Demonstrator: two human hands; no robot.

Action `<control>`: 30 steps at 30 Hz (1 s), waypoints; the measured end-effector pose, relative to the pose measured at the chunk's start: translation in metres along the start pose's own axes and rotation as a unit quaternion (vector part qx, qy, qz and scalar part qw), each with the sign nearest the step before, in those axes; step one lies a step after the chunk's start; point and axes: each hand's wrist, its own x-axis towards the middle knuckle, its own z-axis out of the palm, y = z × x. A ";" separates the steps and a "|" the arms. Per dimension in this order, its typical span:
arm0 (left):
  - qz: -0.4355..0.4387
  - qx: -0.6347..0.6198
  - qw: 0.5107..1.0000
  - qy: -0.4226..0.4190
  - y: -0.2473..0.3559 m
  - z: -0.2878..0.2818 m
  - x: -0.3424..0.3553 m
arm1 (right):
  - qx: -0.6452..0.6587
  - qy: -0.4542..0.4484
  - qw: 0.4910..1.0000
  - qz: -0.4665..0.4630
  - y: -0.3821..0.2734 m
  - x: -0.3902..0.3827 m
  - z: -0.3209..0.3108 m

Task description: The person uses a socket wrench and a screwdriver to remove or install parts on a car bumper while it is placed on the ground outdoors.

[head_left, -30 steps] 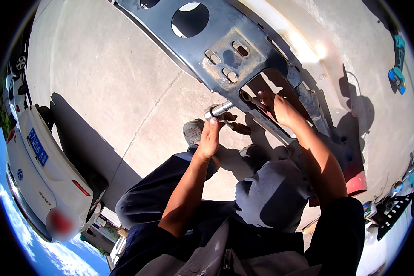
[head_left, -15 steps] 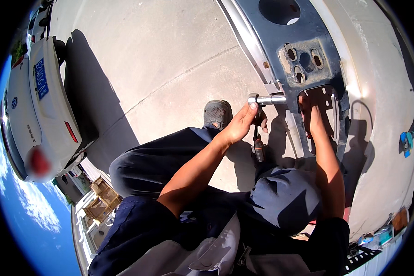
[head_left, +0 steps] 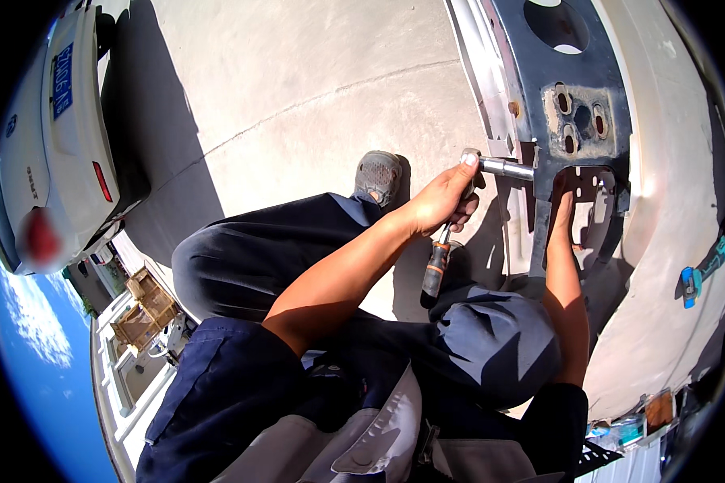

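Observation:
My left hand point(head_left: 441, 201) is closed around the head and neck of a ratchet wrench, with the thumb on top of the head. The wrench's black-and-orange handle point(head_left: 436, 272) hangs below the fingers, tilted to the lower left. A long chrome socket point(head_left: 507, 167) runs rightward from the ratchet head to the edge of a dark metal bracket point(head_left: 592, 72). What sits inside the socket is hidden. My right hand point(head_left: 565, 201) reaches into the opening in the bracket's lower part, its fingers hidden there.
A pale panel point(head_left: 660, 161) lies right of the bracket, with a teal-and-black power tool point(head_left: 701, 274) on it. My shoe point(head_left: 378, 177) rests on the concrete point(head_left: 314, 72). A white car point(head_left: 80, 145) stands at left, and wooden crates point(head_left: 145, 310) lie farther off.
The wrench handle has swung toward the lower left, with my left hand turning along. My right hand stays in the bracket's opening. The whole view has shifted slightly.

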 end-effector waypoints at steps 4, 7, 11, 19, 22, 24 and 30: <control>0.262 0.095 0.960 0.032 -0.036 -0.005 0.019 | -0.168 -0.021 0.982 -0.083 0.045 -0.035 -0.024; 0.248 0.152 0.956 0.041 -0.047 -0.016 0.021 | -0.066 -0.091 0.994 -0.014 0.042 -0.038 -0.031; 0.263 0.145 0.950 0.083 -0.051 -0.009 0.025 | 0.116 -0.159 0.979 0.047 0.021 -0.041 -0.030; -0.020 -0.122 0.992 0.016 -0.015 -0.001 0.004 | 0.237 -0.140 0.951 0.143 0.029 -0.030 -0.034; -0.094 -0.122 0.988 0.013 0.010 0.003 -0.014 | 0.303 -0.149 0.924 0.179 0.026 -0.037 -0.037; -0.050 -0.069 0.996 0.004 0.007 -0.004 -0.007 | 0.327 -0.154 0.911 0.200 0.025 -0.041 -0.044; 0.123 0.109 0.986 -0.012 -0.022 -0.009 0.005 | 0.374 -0.174 0.879 0.241 0.027 -0.037 -0.046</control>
